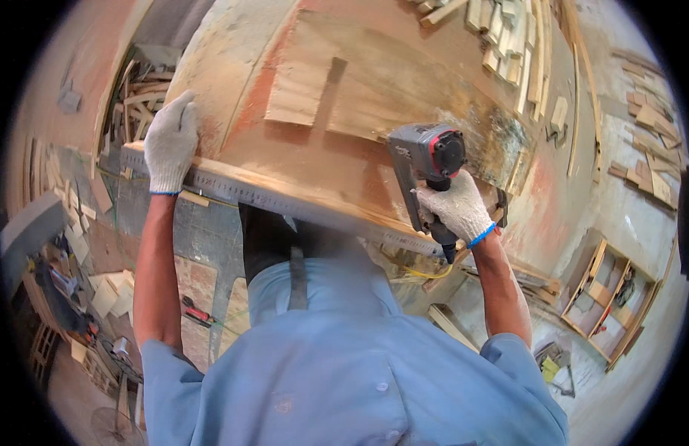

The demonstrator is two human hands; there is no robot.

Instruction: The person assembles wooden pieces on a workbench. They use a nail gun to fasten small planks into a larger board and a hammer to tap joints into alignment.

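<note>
Gripping grey nail gun (426, 160) in my right hand (456, 208); left hand (169, 141) flat, open on plywood sheet (344, 97), near edge.

Grey nail gun (426, 167) with red-black cap, upright, nose down on plywood sheet (322, 149). Sheet worn, reddish-stained. Steel ruler (285, 199) lies along its near edge.

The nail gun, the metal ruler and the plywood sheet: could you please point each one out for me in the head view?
nail gun (426, 160): head view, on its grey body above the right hand.
metal ruler (285, 199): head view, mid-length on its marked face.
plywood sheet (389, 82): head view, on its bare pale surface.
</note>
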